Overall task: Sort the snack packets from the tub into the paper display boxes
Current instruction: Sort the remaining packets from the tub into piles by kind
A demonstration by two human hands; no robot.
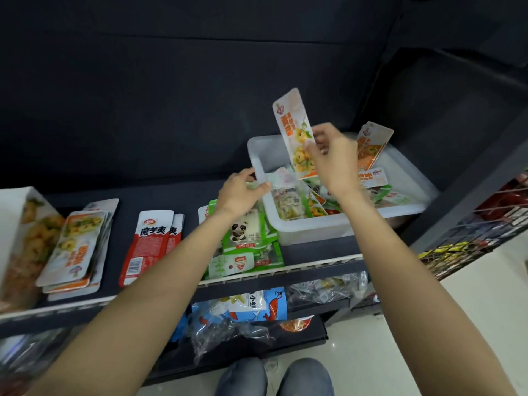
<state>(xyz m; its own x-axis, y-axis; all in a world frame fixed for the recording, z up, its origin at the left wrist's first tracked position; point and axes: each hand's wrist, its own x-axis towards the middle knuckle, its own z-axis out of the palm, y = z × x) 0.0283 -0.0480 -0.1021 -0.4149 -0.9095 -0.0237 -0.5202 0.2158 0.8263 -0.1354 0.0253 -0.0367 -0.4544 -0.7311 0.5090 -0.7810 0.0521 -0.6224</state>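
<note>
Dark shelf (177, 192) holds three sorted piles; tub (337, 224) still has plenty. My right hand (333, 158) pinches an orange packet (291, 130) above it, left hand (243, 192) grips a pale packet (281, 181) at the tub's rim.

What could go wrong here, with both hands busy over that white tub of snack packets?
The right hand pinches a long orange packet only near its lower part, so it might slip back into the white tub. The left hand grips a pale packet at the tub's rim; pulling could drag neighbours out. The green panda packets lie in a loose pile near the shelf's front edge and might slide off.
</note>
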